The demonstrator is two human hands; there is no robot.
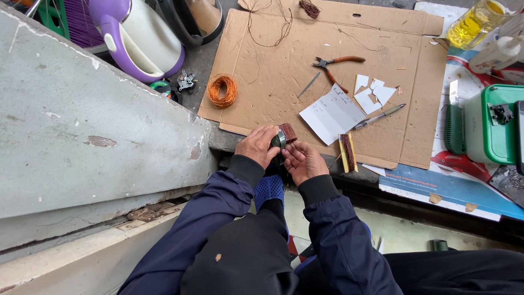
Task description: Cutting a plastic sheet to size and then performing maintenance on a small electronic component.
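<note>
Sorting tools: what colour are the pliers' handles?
Orange-red, seen in the head view: pliers.

free: bare cardboard sheet (273, 82) centre | blocked: concrete slab (82, 125) left, wire coil (221, 90), pliers (335, 64), paper slip (332, 113), probably pen (377, 116)

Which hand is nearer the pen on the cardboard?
Right. The right hand sits below-left of the pen; the left hand lies farther left, beyond the small wound coil both hold.
</note>
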